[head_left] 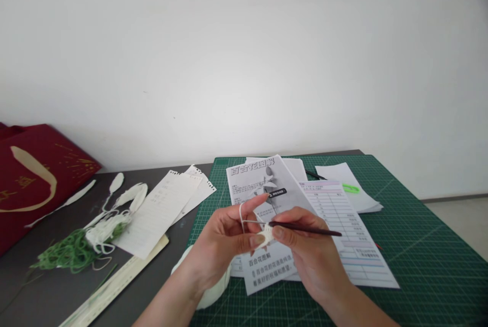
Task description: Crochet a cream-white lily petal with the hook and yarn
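Observation:
Between my two hands is a small white crochet piece (267, 234). My left hand (231, 233) pinches its left edge between thumb and finger, with white yarn (241, 212) looped over the raised index finger. My right hand (305, 243) is closed round a crochet hook with a dark handle (312, 228); its thin metal shaft reaches left to the yarn and the work. Partly hidden behind my left wrist sits a ball of white yarn (215, 291). Under both hands lies a printed pattern sheet (263, 271) with a flower picture.
A green cutting mat (419, 245) carries more printed sheets (366, 266) and a bright green highlighter (351, 188). To the left lie green yarn (68, 250), white crocheted pieces (139, 197), handwritten notes (156, 215), a ruler (114, 286) and a red bag (38, 174). A white wall stands behind.

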Tool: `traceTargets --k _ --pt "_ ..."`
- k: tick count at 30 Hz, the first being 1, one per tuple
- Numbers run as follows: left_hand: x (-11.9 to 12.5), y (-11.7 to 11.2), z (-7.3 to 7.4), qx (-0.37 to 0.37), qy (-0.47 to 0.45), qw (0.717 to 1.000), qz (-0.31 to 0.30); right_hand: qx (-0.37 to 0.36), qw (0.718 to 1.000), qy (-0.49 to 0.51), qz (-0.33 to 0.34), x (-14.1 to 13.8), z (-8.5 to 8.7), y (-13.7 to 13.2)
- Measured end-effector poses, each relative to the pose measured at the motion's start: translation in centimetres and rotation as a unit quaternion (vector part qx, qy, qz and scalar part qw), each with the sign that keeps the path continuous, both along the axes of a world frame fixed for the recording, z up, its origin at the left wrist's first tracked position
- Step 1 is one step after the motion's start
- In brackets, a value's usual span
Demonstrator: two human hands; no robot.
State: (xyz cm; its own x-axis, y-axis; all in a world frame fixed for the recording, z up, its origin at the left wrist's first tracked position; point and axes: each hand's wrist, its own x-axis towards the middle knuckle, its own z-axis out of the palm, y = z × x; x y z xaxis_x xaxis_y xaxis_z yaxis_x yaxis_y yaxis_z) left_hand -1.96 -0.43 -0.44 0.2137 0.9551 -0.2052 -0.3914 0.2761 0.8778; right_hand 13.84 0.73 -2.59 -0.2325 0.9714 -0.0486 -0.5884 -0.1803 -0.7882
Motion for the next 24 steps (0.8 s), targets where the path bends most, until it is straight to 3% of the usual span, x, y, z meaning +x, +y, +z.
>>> traceTargets --k 3,8,15,24 --pt "0.1 0.1 -0.1 0.008 0.018 1.000 -0.011 0.016 1.000 -0.021 -0.017 0.1 0.0 0.1" --pt "0.5 -0.2 -0.2 0.021 0.047 0.998 0.027 -0.004 0.998 -0.061 -0.026 0.2 -0.2 0.5" --pt "0.2 -0.7 0.3 0.066 0.069 0.995 0.019 -0.032 0.998 0.035 0.049 0.1 -0.4 1.0" --pt "-0.3 -0.8 0.0 0.104 0.089 0.991 -0.002 -0.035 0.997 0.064 0.037 0.9 -0.5 1.6"
